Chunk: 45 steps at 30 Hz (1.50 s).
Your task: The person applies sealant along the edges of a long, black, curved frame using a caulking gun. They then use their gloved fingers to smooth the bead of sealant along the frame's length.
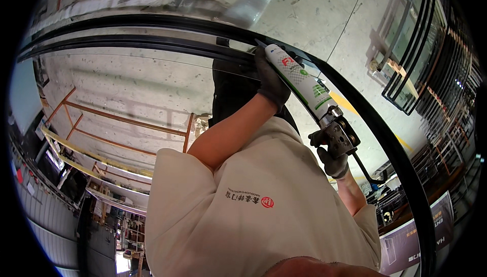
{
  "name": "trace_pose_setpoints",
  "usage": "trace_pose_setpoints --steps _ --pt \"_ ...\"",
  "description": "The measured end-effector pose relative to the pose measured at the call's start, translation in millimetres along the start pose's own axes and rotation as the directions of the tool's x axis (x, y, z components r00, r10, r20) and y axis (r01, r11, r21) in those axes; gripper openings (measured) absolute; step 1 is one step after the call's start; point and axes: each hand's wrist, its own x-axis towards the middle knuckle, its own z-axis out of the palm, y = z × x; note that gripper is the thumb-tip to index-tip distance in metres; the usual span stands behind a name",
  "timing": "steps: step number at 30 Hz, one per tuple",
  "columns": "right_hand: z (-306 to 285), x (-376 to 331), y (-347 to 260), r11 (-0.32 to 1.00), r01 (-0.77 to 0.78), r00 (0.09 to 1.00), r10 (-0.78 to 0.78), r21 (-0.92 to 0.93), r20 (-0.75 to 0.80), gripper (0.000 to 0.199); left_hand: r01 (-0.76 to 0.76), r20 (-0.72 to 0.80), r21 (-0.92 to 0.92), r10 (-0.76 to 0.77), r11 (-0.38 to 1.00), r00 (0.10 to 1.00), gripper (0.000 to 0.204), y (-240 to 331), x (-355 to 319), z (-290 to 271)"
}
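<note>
A caulking gun (339, 136) with a white and green sealant cartridge (300, 81) slants across the upper middle. Its nozzle tip (259, 42) touches the black frame edge (152, 41) of a large glass pane (127, 89). My left hand (271, 81), in a dark glove, is wrapped around the front part of the cartridge. Lower right, my right hand (333, 164), in a grey glove, grips the gun's metal handle and trigger. The gun's push rod (366, 170) sticks out behind it. My beige shirt fills the lower middle.
The black frame (401, 160) curves down the right side. Several framed glass panes (421, 58) lean in racks at the right. Grey concrete floor (329, 8) with a yellow line lies beyond. The pane reflects orange metal bars (122, 119) and shelving.
</note>
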Motion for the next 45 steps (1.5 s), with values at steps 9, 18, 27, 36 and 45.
trace_pose_setpoints --steps 9,18,27,36,45 --pt "-10 -17 8 0.998 -0.019 0.999 0.021 0.064 -0.041 0.044 0.035 0.033 0.028 -0.036 0.999 0.999 0.049 -24 1 -4" --pt "-14 -36 16 0.999 -0.01 0.994 0.015 0.046 -0.11 0.043 0.041 0.049 0.046 -0.044 0.998 0.998 0.049 -45 4 -8" --pt "-17 -45 11 0.994 -0.083 0.98 0.093 0.068 -0.176 0.038 0.095 0.025 0.062 -0.096 0.994 0.995 0.051 -65 1 -6" --pt "-17 -74 24 0.995 -0.095 0.967 0.102 0.043 -0.234 0.038 0.151 0.029 0.104 -0.154 0.983 0.988 0.061 -84 0 -10" --pt "-13 -85 21 0.991 -0.136 0.955 0.13 -0.003 -0.268 0.034 0.234 -0.056 0.122 -0.229 0.965 0.972 0.056 -97 -1 -8"
